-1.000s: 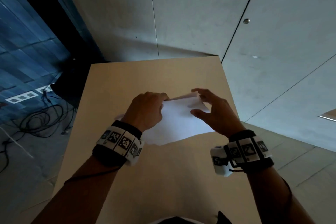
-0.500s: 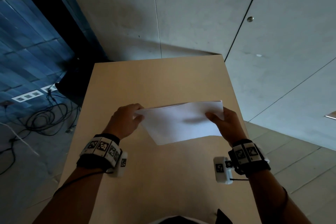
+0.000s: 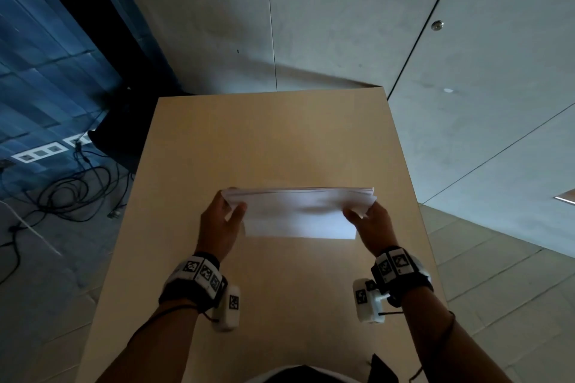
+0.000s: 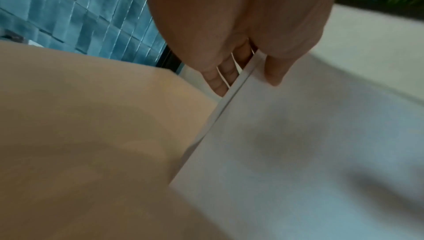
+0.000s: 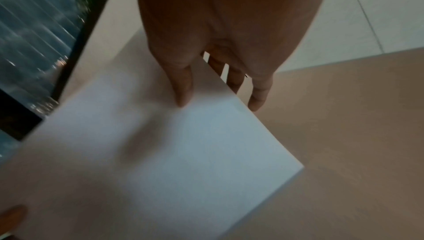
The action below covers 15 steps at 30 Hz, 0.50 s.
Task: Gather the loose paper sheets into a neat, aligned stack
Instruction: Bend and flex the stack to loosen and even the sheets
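Observation:
A bundle of white paper sheets [image 3: 298, 214] stands nearly upright over the middle of the tan table [image 3: 280, 140], its lower long edge down toward the top. My left hand [image 3: 228, 211] pinches the bundle's left end, thumb on the near face and fingers behind. My right hand [image 3: 362, 213] pinches the right end the same way. In the left wrist view the sheets [image 4: 298, 153] show a thin layered side edge between thumb and fingers. The right wrist view shows the paper [image 5: 172, 153] under my thumb, with the fingers behind it.
The table is narrow, with its far edge [image 3: 270, 93] near a grey concrete wall. Left of the table, cables [image 3: 62, 196] lie on the floor beside a white socket strip [image 3: 40, 152]. Pale floor tiles lie to the right.
The sheets lay flat under both hands a second ago. Both hands have lifted them by the ends and turned them up on edge, square to me.

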### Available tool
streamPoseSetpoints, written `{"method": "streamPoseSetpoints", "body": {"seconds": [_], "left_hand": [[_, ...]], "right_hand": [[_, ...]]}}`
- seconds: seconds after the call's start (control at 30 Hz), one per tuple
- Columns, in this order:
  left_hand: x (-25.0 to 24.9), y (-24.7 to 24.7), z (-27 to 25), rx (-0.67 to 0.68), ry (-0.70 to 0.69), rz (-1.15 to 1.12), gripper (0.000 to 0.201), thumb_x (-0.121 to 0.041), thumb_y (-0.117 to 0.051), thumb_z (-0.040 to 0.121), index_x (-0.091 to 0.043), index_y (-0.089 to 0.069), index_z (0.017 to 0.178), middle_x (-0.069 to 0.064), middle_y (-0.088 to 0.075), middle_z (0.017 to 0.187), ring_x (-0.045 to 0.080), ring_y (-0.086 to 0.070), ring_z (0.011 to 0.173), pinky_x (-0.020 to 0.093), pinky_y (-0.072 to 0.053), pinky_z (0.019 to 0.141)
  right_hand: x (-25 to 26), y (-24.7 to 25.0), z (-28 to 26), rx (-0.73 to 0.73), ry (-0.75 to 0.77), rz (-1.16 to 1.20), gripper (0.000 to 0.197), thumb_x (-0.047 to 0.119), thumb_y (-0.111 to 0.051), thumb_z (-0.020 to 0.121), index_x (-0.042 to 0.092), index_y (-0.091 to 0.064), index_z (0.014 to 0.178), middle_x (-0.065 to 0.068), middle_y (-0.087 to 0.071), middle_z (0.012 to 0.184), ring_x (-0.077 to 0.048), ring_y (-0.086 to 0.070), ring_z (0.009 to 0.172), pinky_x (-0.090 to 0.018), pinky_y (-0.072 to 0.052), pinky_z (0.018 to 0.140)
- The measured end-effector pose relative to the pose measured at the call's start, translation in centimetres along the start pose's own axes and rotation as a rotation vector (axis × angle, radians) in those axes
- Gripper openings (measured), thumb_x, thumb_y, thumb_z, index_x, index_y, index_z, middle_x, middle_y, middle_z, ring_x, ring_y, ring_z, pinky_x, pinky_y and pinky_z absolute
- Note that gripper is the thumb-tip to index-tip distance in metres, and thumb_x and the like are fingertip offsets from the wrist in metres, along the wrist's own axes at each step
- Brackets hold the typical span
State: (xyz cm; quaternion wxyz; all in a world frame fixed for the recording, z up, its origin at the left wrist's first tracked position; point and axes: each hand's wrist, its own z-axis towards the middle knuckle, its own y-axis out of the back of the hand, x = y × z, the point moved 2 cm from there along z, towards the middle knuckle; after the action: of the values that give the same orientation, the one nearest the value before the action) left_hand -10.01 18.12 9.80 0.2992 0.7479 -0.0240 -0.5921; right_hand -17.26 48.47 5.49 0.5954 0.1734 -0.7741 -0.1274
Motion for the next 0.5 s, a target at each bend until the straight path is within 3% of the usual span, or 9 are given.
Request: {"method": "streamPoseSetpoints", "body": {"seconds": [0.07, 0.1, 0.2, 0.33, 0.43, 0.5], "left_hand": [[1.5, -0.8, -0.5, 0.022, 0.078, 0.032, 0.032, -0.018, -0.062, 0.091, -0.013, -0.056, 0.123, 0.009, -0.066, 0.115, 0.025, -0.062, 0.108, 0.029, -0.05, 0.086], [1.7, -1.1, -0.7, 0.008, 0.094, 0.051, 0.034, -0.017, -0.061, 0.092, -0.009, -0.057, 0.125, 0.013, -0.066, 0.118, 0.026, -0.062, 0.109, 0.032, -0.048, 0.086], [1.1, -1.1, -0.7, -0.072, 0.043, 0.079, 0.032, -0.014, -0.059, 0.093, -0.002, -0.06, 0.123, 0.016, -0.068, 0.115, 0.023, -0.063, 0.103, 0.028, -0.043, 0.083], [-0.8, -0.2, -0.9, -0.161, -0.107, 0.053, 0.027, -0.014, -0.06, 0.092, 0.001, -0.063, 0.115, 0.008, -0.068, 0.105, 0.014, -0.062, 0.097, 0.026, -0.047, 0.081], [-1.8, -0.1, -0.8, -0.242, -0.194, 0.072, 0.022, -0.009, -0.062, 0.091, 0.005, -0.065, 0.107, 0.005, -0.065, 0.099, 0.012, -0.061, 0.092, 0.008, -0.046, 0.076], [-2.1, -0.5, -0.7, -0.269, -0.223, 0.069, 0.02, -0.007, -0.062, 0.091, 0.006, -0.065, 0.106, 0.002, -0.063, 0.098, 0.004, -0.059, 0.089, -0.003, -0.042, 0.077]], "right_hand": [[-1.1, -0.7, -0.2, -0.01, -0.026, -0.104, 0.027, 0.032, -0.071, 0.083, 0.014, -0.072, 0.102, -0.001, -0.074, 0.095, -0.025, -0.069, 0.094, -0.038, -0.052, 0.087], [-1.3, -1.0, -0.3, -0.029, -0.029, -0.117, 0.026, 0.032, -0.07, 0.084, 0.012, -0.073, 0.101, -0.003, -0.074, 0.091, -0.027, -0.07, 0.093, -0.036, -0.052, 0.085], [-0.8, -1.1, -0.6, -0.116, -0.038, -0.097, 0.03, 0.034, -0.069, 0.085, 0.004, -0.072, 0.09, -0.013, -0.075, 0.084, -0.032, -0.069, 0.084, -0.039, -0.056, 0.077], [1.2, -0.2, -1.3, -0.254, -0.015, -0.069, 0.033, 0.036, -0.069, 0.085, 0.004, -0.068, 0.076, -0.006, -0.063, 0.064, -0.022, -0.056, 0.061, -0.023, -0.039, 0.055], [2.7, -0.1, -1.9, -0.345, 0.029, -0.014, 0.031, 0.034, -0.069, 0.086, 0.004, -0.074, 0.091, -0.003, -0.068, 0.073, -0.019, -0.06, 0.066, -0.017, -0.04, 0.058], [3.1, -0.7, -1.9, -0.36, 0.017, 0.027, 0.032, 0.034, -0.068, 0.087, 0.003, -0.073, 0.093, -0.004, -0.068, 0.072, -0.018, -0.06, 0.063, -0.02, -0.042, 0.061]]}}
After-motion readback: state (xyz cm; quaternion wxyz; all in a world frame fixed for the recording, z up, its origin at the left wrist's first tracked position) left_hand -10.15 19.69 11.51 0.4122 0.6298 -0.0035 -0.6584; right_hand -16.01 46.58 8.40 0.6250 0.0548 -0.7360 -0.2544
